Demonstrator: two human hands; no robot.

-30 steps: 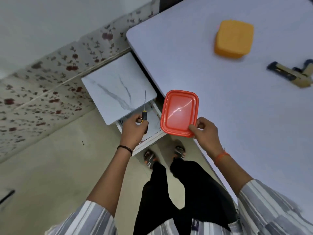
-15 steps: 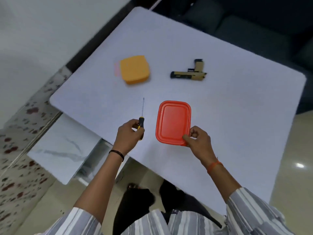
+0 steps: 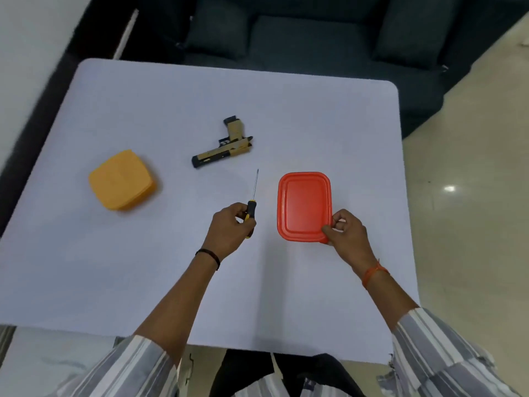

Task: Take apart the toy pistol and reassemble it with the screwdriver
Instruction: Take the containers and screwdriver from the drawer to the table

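Pistol first: tan-and-black plastic toy pistol (image 3: pixel 226 147) lies flat on its side on the pale lavender table (image 3: pixel 143 267), far of both my hands and well apart from them, muzzle toward the left, grip pointing away from me.

I judge it light, rigid and hollow, a moulded shell likely to skate on the smooth tabletop if pushed. Best hold looks like the grip or the rear of the slide, pinning the body down so a screw seam faces up.

My left hand (image 3: pixel 229 227) curls round the black-and-yellow handle of a slim screwdriver (image 3: pixel 252 202); its thin shaft points away toward the pistol. The tip is fine, so I expect small screws, easy to lose.

My right hand (image 3: pixel 343 233) pinches the near right corner of a shallow red plastic rectangular tray (image 3: pixel 303 204), thumb on top. Whether the tray rests on the table or is lifted slightly, I cannot tell.

An orange rounded-square plastic box (image 3: pixel 123 180) sits to the left; contents hidden.

Screw heads on the pistol are too small to make out, and its underside is hidden.
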